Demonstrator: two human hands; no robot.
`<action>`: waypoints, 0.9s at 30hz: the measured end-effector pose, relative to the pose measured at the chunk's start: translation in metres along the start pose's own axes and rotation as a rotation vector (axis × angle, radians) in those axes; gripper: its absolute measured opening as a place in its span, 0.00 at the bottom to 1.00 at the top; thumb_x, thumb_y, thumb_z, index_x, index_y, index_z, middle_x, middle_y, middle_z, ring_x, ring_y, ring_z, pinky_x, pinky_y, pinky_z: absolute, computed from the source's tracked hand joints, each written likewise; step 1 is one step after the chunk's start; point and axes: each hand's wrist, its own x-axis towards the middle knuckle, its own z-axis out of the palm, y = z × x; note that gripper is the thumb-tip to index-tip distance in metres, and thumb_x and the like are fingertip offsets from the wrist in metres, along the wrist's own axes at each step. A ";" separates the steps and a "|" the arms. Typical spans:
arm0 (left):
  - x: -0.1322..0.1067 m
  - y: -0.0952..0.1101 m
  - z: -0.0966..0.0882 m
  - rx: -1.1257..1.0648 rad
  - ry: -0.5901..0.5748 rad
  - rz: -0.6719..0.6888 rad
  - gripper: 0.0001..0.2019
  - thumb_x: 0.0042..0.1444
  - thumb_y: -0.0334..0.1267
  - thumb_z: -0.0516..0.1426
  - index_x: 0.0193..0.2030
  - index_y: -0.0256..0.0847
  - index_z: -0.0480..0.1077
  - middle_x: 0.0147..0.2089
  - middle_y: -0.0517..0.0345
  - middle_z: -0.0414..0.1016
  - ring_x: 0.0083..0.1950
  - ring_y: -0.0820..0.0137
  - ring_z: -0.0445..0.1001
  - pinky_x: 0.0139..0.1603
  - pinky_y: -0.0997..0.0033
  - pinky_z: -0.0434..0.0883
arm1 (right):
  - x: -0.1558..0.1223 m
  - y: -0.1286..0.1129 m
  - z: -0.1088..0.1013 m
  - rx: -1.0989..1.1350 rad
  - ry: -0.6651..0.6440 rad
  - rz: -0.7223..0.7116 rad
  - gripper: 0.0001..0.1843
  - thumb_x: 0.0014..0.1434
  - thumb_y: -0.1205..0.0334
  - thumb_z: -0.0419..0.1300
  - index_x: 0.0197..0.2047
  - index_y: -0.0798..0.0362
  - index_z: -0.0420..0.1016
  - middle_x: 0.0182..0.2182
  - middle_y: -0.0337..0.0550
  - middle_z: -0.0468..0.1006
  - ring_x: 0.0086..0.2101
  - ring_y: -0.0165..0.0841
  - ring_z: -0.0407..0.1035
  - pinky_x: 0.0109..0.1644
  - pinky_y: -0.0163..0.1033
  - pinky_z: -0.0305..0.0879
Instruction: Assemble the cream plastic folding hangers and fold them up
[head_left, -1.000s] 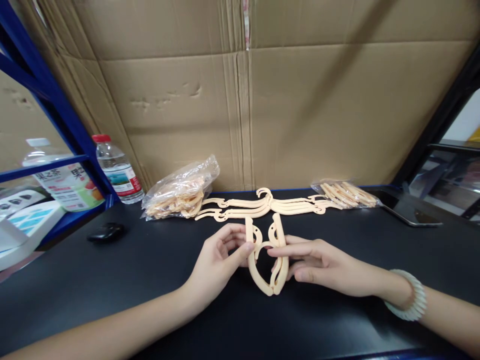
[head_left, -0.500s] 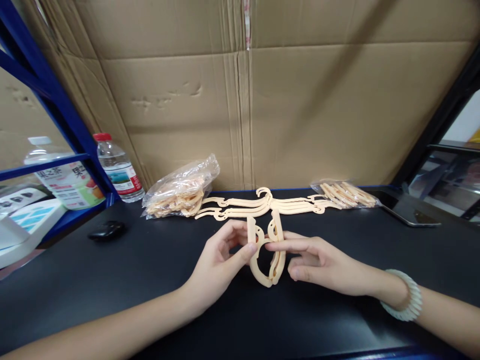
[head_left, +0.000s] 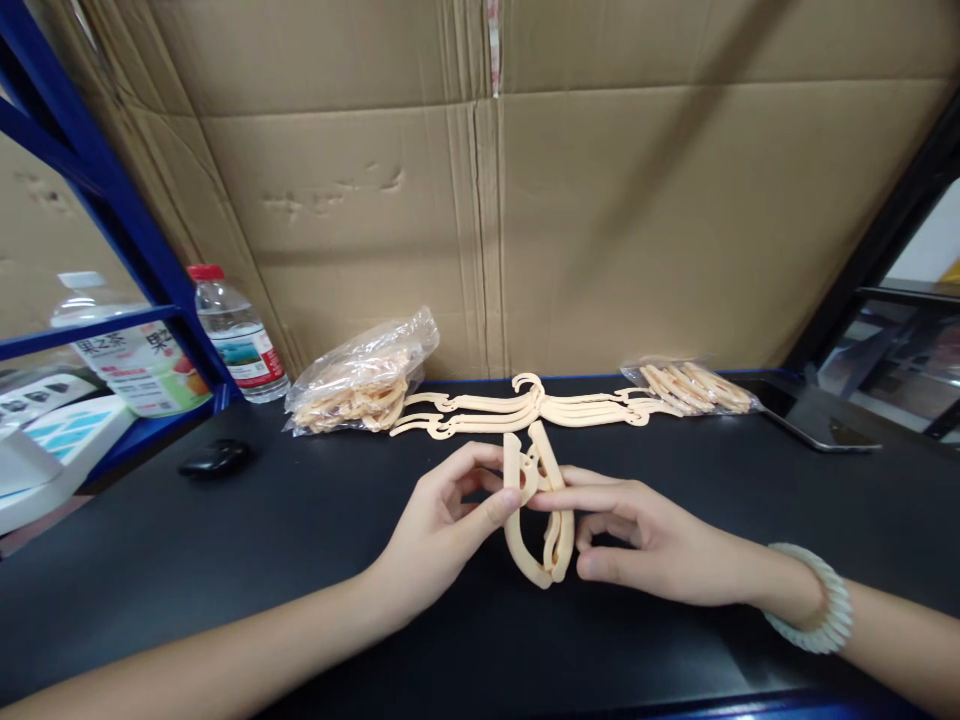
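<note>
A cream folding clothes hanger (head_left: 517, 541), its two arms folded up side by side, stands between my hands above the black tabletop. My left hand (head_left: 442, 535) pinches the left arm of it, thumb in front and fingers behind. On the other side, my right hand (head_left: 652, 535) grips the right arm, with the index finger across the front and another finger behind; its thumb is held apart below. Just beyond lie several similar cream hangers (head_left: 585, 411), unfolded and lined up together, a hook at their middle.
At the back left is a clear bag (head_left: 360, 385) of hangers, with another bag (head_left: 694, 387) at the back right beside a dark phone-like slab (head_left: 825, 432). A water bottle (head_left: 238, 335) and black mouse (head_left: 216, 458) are at left. Cardboard (head_left: 637, 230) walls the back.
The two arms of the hanger have come closer together at the top, and the hanger has turned slightly. Both hands keep hold of it, with only small shifts.
</note>
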 end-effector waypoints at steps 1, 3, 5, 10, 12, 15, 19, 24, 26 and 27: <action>0.000 -0.001 0.000 -0.004 0.001 -0.016 0.08 0.59 0.37 0.60 0.44 0.40 0.71 0.45 0.53 0.76 0.46 0.66 0.74 0.50 0.65 0.71 | 0.000 -0.001 0.001 -0.027 -0.025 -0.016 0.26 0.60 0.63 0.62 0.62 0.42 0.67 0.63 0.47 0.59 0.48 0.32 0.70 0.50 0.38 0.71; 0.001 -0.003 0.001 0.005 0.013 -0.048 0.09 0.58 0.38 0.60 0.44 0.39 0.71 0.45 0.52 0.77 0.45 0.65 0.75 0.49 0.64 0.72 | 0.000 -0.002 0.001 -0.108 -0.058 -0.054 0.27 0.60 0.63 0.62 0.62 0.43 0.67 0.62 0.47 0.62 0.51 0.34 0.69 0.54 0.40 0.68; 0.001 -0.005 0.001 0.049 0.044 -0.082 0.09 0.57 0.39 0.61 0.43 0.38 0.70 0.43 0.52 0.77 0.44 0.66 0.75 0.48 0.65 0.72 | 0.000 -0.002 0.000 -0.188 -0.066 -0.084 0.25 0.60 0.62 0.62 0.61 0.44 0.69 0.60 0.47 0.65 0.57 0.37 0.64 0.61 0.44 0.60; 0.007 -0.013 -0.005 0.202 0.153 -0.132 0.17 0.54 0.39 0.61 0.50 0.38 0.67 0.31 0.59 0.75 0.35 0.68 0.74 0.36 0.70 0.71 | 0.005 0.006 -0.008 -0.193 -0.048 -0.050 0.22 0.62 0.58 0.60 0.59 0.45 0.70 0.57 0.46 0.71 0.55 0.37 0.66 0.60 0.46 0.60; 0.009 -0.017 -0.008 0.247 0.155 -0.117 0.19 0.54 0.40 0.61 0.51 0.38 0.66 0.30 0.60 0.75 0.33 0.69 0.74 0.34 0.70 0.70 | 0.007 0.010 -0.011 -0.150 -0.047 -0.021 0.22 0.63 0.58 0.58 0.60 0.46 0.68 0.56 0.46 0.71 0.53 0.36 0.68 0.57 0.45 0.63; 0.011 -0.021 -0.008 0.256 0.123 -0.115 0.18 0.54 0.40 0.61 0.50 0.38 0.66 0.32 0.58 0.76 0.34 0.67 0.76 0.36 0.69 0.71 | 0.009 0.013 -0.011 -0.132 -0.047 -0.020 0.19 0.66 0.60 0.55 0.60 0.48 0.66 0.55 0.46 0.71 0.54 0.36 0.67 0.58 0.45 0.63; 0.009 -0.022 -0.006 0.244 0.086 -0.104 0.18 0.54 0.40 0.61 0.50 0.39 0.66 0.32 0.58 0.77 0.36 0.66 0.77 0.38 0.67 0.72 | 0.011 0.016 -0.006 -0.206 0.040 -0.014 0.15 0.66 0.65 0.53 0.56 0.49 0.63 0.48 0.42 0.77 0.49 0.32 0.71 0.54 0.41 0.65; 0.010 -0.025 -0.007 0.309 0.092 -0.094 0.16 0.54 0.41 0.60 0.48 0.40 0.68 0.34 0.56 0.77 0.36 0.65 0.77 0.38 0.66 0.73 | 0.013 0.026 -0.002 -0.406 0.253 -0.051 0.14 0.60 0.69 0.60 0.48 0.49 0.66 0.35 0.35 0.79 0.36 0.29 0.72 0.43 0.36 0.67; 0.011 -0.027 -0.009 0.350 0.095 -0.101 0.15 0.54 0.42 0.60 0.46 0.39 0.68 0.35 0.55 0.77 0.36 0.65 0.77 0.37 0.66 0.73 | 0.014 0.029 -0.002 -0.488 0.240 -0.078 0.13 0.59 0.70 0.61 0.46 0.49 0.70 0.38 0.36 0.79 0.38 0.30 0.71 0.46 0.37 0.67; 0.011 -0.027 -0.009 0.374 0.095 -0.102 0.14 0.54 0.42 0.60 0.45 0.39 0.69 0.36 0.54 0.77 0.36 0.65 0.77 0.36 0.66 0.73 | 0.013 0.029 -0.003 -0.529 0.232 -0.082 0.12 0.58 0.70 0.61 0.45 0.48 0.72 0.39 0.37 0.78 0.40 0.30 0.71 0.47 0.37 0.66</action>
